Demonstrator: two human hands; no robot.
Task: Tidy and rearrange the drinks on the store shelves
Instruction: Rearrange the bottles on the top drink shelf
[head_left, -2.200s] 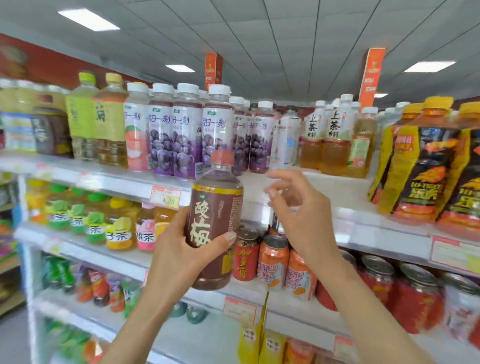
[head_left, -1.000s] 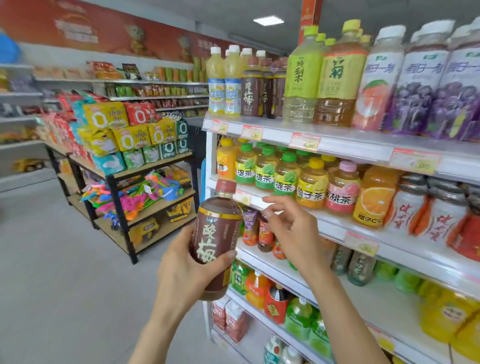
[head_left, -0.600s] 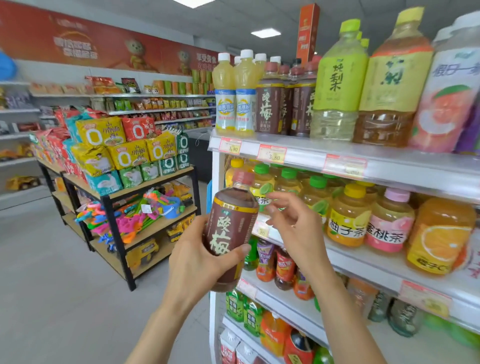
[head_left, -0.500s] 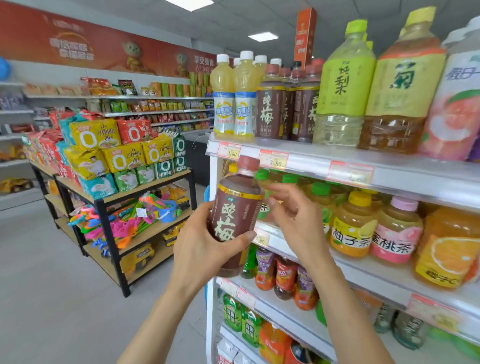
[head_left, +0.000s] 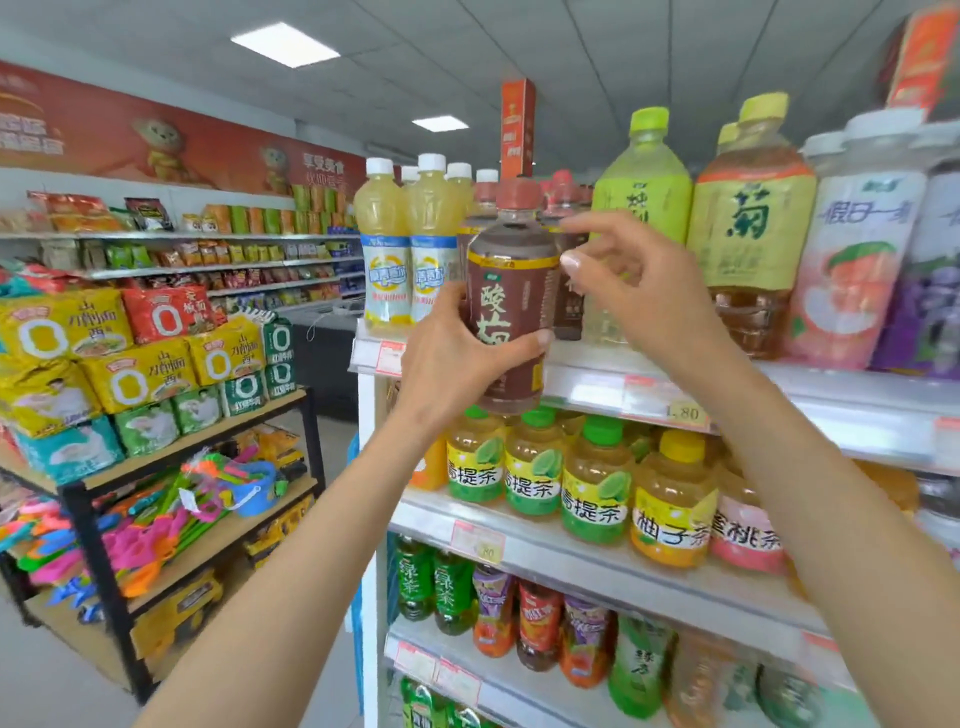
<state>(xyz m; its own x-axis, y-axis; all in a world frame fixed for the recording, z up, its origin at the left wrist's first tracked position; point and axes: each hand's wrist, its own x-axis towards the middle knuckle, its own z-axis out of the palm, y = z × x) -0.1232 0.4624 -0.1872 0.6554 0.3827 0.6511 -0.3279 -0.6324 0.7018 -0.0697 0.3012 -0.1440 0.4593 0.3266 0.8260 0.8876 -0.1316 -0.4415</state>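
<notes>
The left hand (head_left: 452, 358) grips a brown bottle (head_left: 511, 291) around its lower half, fingers wrapped round the label. It holds the bottle upright, in the air, in front of the top shelf (head_left: 779, 384). The right hand (head_left: 639, 291) hovers just beside the bottle's shoulder with its fingers loosely curled and grasping nothing.

The likely step is slotting it in with the matching brown bottles (head_left: 569, 312), which stand between the pale yellow bottles (head_left: 387, 249) and the big green-capped bottle (head_left: 644, 197). To do that well, lift the base over the shelf lip, keep the bottle upright with its label facing out, and use the free hand to steady its neighbours so none tips.

The held bottle is capped and filled with dark liquid almost to the neck. The yellow bottles hold cloudy juice and the green-capped one a pale, clear drink.
</notes>
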